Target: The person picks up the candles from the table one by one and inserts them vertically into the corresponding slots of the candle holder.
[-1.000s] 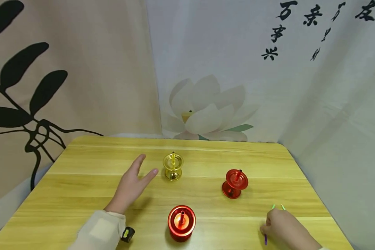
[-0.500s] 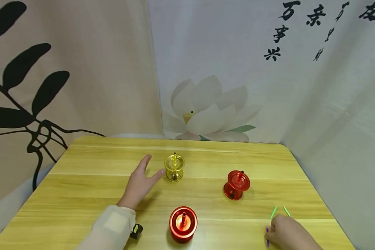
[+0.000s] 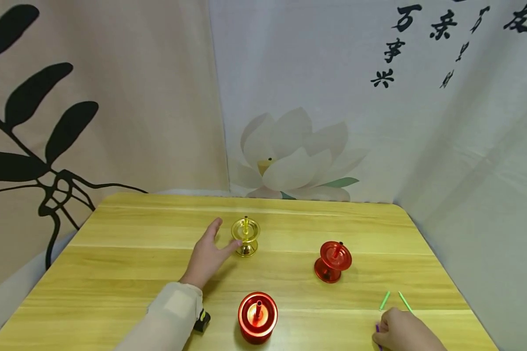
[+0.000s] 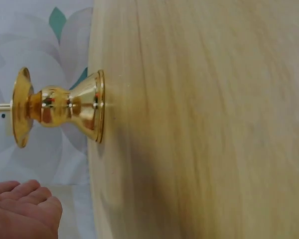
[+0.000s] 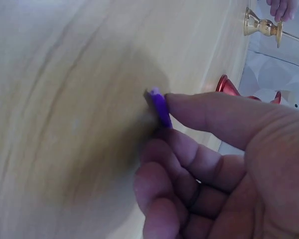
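At the back of the table stands a gold candle holder, upright, with a dish and a thin stem on top. My left hand is just left of it, thumb and fingers spread apart, the thumb overlapping its dish in the head view. In the left wrist view, the gold candle holder lies between the thumb and the other fingers. At the front right, my right hand pinches a thin purple stick between thumb and index finger, close over the table; the other fingers are curled.
A red candle holder stands at the front middle, near my left sleeve. Another red candle holder is farther back to the right. Two thin green sticks lie just beyond my right hand. A printed cloth hangs behind the table.
My left hand has moved right, up to the gold candle holder. My right hand has shifted slightly toward the front, leaving more of the green sticks showing, and keeps hold of the purple stick.
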`<state>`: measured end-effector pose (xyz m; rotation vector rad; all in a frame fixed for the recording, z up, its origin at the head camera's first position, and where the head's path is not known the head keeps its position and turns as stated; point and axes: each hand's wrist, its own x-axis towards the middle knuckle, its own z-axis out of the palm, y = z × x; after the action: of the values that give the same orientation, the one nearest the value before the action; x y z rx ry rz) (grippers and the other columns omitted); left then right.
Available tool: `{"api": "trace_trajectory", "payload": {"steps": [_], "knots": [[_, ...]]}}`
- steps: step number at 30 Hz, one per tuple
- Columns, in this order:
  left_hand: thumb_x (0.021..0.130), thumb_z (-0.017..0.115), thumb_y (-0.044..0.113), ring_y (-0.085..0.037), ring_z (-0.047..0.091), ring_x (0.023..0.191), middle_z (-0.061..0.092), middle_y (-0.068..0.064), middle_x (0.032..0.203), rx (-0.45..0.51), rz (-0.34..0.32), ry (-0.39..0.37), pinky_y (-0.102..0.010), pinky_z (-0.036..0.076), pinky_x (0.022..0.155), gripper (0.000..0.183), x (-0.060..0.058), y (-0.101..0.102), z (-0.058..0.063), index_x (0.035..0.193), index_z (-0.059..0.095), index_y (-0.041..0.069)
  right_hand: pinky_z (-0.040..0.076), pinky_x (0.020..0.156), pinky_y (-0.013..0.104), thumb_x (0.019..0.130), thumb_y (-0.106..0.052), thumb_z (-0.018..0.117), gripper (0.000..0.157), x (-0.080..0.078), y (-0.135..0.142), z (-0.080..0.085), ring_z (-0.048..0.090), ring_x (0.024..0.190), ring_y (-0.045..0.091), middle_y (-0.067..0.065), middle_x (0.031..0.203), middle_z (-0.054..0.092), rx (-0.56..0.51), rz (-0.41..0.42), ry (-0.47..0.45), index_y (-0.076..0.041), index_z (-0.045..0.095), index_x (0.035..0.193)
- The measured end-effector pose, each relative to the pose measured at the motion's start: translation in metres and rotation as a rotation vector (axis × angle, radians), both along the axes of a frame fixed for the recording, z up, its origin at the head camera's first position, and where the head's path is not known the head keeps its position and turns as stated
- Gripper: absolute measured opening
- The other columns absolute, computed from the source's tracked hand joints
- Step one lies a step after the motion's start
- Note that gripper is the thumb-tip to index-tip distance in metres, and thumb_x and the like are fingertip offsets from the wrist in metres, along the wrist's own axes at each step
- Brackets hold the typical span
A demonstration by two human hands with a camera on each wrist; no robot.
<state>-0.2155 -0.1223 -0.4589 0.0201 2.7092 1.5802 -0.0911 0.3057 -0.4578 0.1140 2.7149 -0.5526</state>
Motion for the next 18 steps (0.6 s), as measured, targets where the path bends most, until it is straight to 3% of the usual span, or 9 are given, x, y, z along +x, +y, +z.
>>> {"api": "trace_trajectory", "payload": {"steps": [8, 13, 18], "knots": [[0.087, 0.080, 0.039, -0.034, 0.024, 0.149, 0.024, -0.011, 0.164, 0.172, -0.022, -0.018, -0.048, 0.024, 0.120, 0.101, -0.007, 0.008, -0.012, 0.160, 0.018, 0.007, 0.032, 0.047, 0.023, 0.083, -0.015, 0.075, 0.036, 0.007, -0.002, -0.001, 0.036, 0.049, 0.010, -0.005, 0.053, 0.040, -0.095, 0.039, 0.034, -0.012, 0.049, 0.059], [0.085, 0.082, 0.032, -0.033, 0.024, 0.150, 0.023, -0.014, 0.164, 0.243, -0.041, -0.008, -0.046, 0.023, 0.121, 0.102, -0.012, 0.016, -0.016, 0.160, 0.019, 0.005, 0.036, 0.049, 0.024, 0.082, -0.013, 0.074, 0.029, 0.009, -0.005, -0.005, 0.045, 0.052, 0.012, -0.004, 0.056, 0.050, -0.074, 0.017, 0.069, -0.013, 0.053, 0.062], [0.085, 0.083, 0.023, -0.031, 0.024, 0.150, 0.024, -0.016, 0.163, 0.315, -0.074, 0.003, -0.044, 0.023, 0.121, 0.101, -0.016, 0.023, -0.018, 0.159, 0.018, 0.004, 0.036, 0.050, 0.024, 0.082, -0.014, 0.073, 0.027, 0.011, -0.006, -0.006, 0.045, 0.053, 0.012, -0.004, 0.057, 0.050, -0.062, 0.013, 0.092, -0.013, 0.054, 0.064]]}}
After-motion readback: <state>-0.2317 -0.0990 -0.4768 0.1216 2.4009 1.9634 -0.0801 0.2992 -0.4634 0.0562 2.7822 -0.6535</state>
